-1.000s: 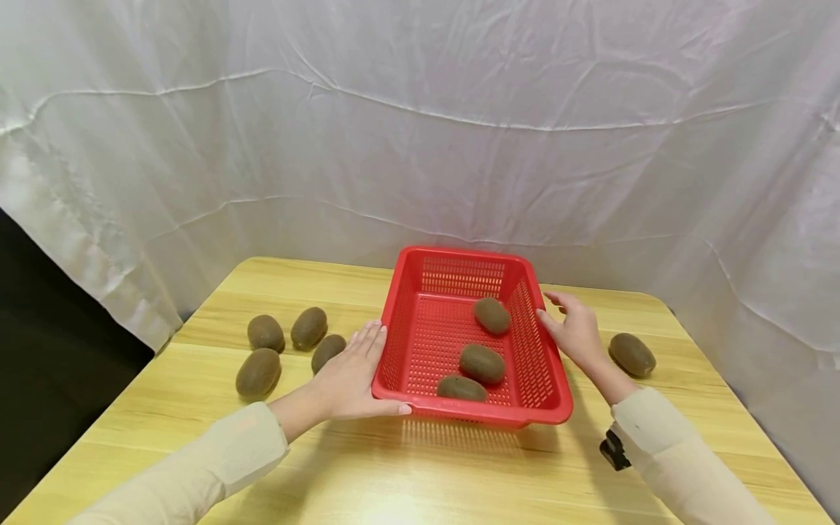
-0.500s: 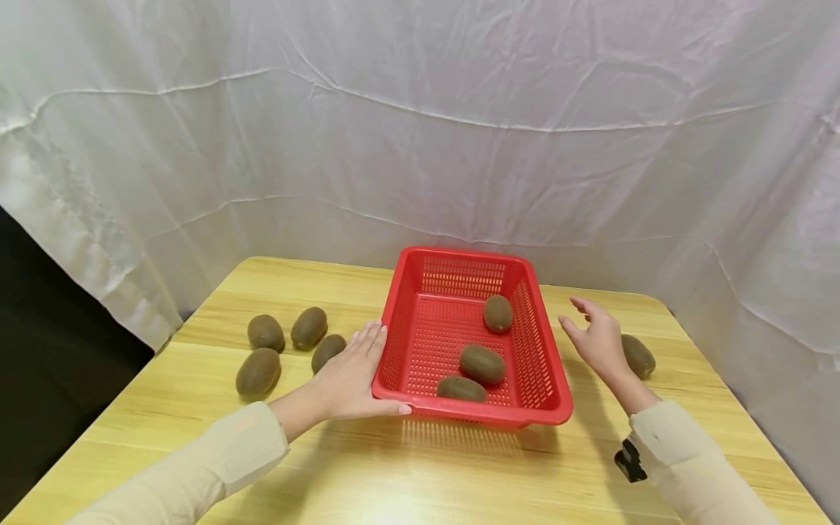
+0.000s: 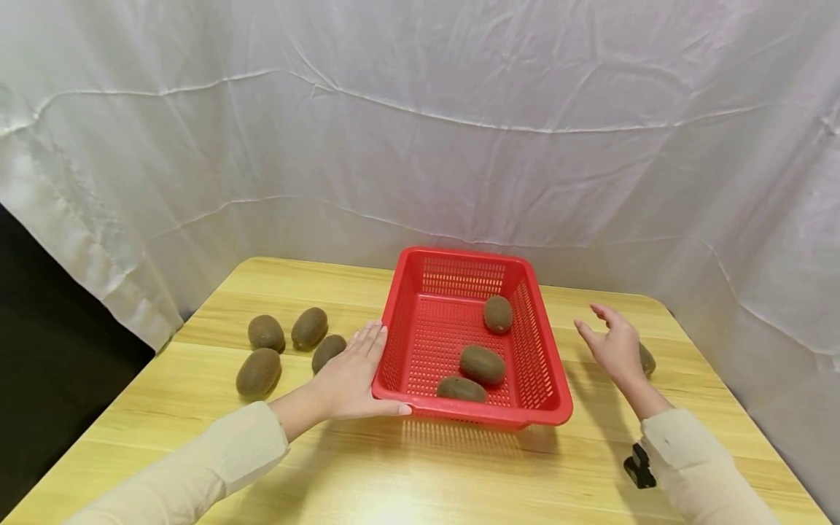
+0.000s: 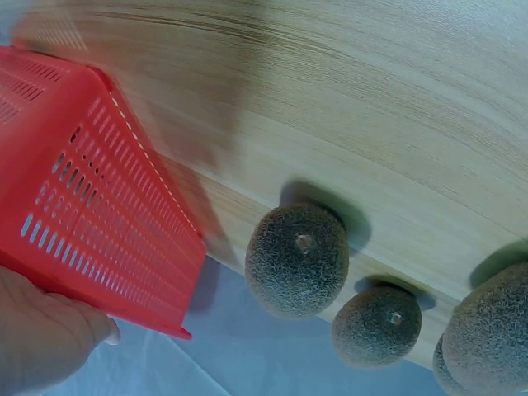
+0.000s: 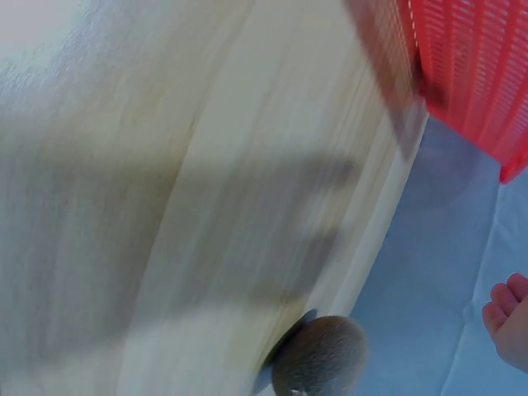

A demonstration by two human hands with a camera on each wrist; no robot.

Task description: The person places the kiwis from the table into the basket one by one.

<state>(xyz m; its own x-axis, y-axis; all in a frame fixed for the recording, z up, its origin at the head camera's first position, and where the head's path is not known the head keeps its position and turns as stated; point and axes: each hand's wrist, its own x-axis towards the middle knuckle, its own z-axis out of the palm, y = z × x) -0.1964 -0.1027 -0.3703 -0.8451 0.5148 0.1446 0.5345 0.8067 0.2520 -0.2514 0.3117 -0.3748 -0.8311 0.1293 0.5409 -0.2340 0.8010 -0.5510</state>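
In the head view a red plastic basket (image 3: 554,386) stands mid-table with three brown kiwis inside: one kiwi (image 3: 498,314) by the right wall, another kiwi (image 3: 482,364) in the middle and a third kiwi (image 3: 462,389) at the front. My left hand (image 3: 348,375) rests against the basket's front-left corner, fingers straight along the left side and thumb along the front rim. My right hand (image 3: 618,346) hovers to the right of the basket, fingers relaxed and holding nothing. It partly hides a kiwi (image 3: 647,360), whose end also shows in the right wrist view.
Left of the basket lie several kiwis, among them a kiwi (image 3: 259,373) nearest the front and a kiwi (image 3: 328,351) partly behind my left hand. The pale wooden table (image 3: 354,481) ends at a white curtain (image 3: 420,146) on the far side.
My right hand has moved right, away from the basket's right rim toward the kiwi there. The far kiwi in the basket has rolled slightly against the right wall. My left hand stays put.
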